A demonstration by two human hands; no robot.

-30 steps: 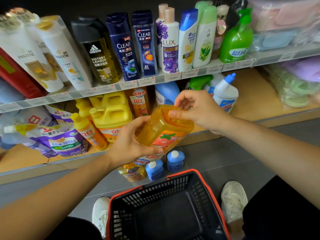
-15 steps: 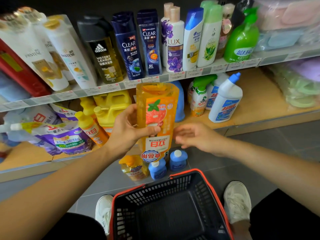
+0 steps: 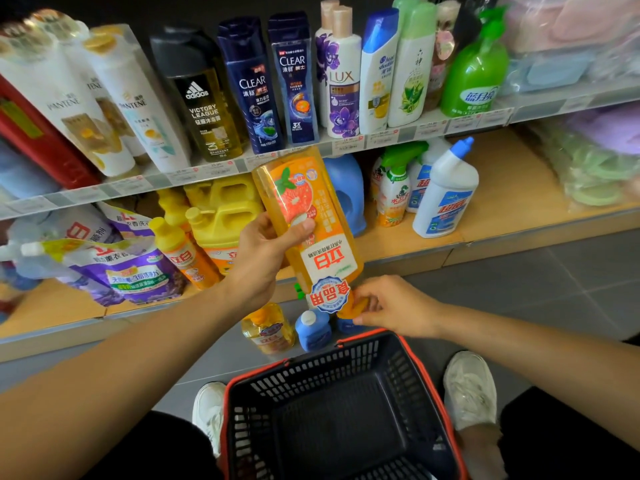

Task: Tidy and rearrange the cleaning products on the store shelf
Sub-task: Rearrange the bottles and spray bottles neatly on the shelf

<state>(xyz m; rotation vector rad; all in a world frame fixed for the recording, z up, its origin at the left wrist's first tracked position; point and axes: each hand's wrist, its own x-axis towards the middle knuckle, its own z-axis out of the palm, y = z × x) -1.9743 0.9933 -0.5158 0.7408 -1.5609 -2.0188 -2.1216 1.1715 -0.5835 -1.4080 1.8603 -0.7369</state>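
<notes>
An orange dish-soap bottle (image 3: 304,216) with a strawberry label hangs upside down in front of the lower shelf (image 3: 502,216). My left hand (image 3: 263,258) grips its body from the left, thumb across the label. My right hand (image 3: 391,306) pinches the cap end at the bottom. Behind it on the lower shelf stand yellow jugs (image 3: 221,209), a small orange bottle (image 3: 180,258), a blue jug (image 3: 346,192), a green-trigger spray bottle (image 3: 393,192) and a white toilet cleaner (image 3: 445,199).
Purple refill pouches (image 3: 114,268) lie at the shelf's left. Shampoo bottles (image 3: 249,88) line the upper shelf. On the floor stand a small yellow bottle (image 3: 268,329) and a blue bottle (image 3: 311,329). A black basket with red rim (image 3: 343,410) sits between white shoes.
The bottle has gone from tilted to upright and upside down, and shifted right. My right hand left its top, dropped, and now pinches the cap end below.
</notes>
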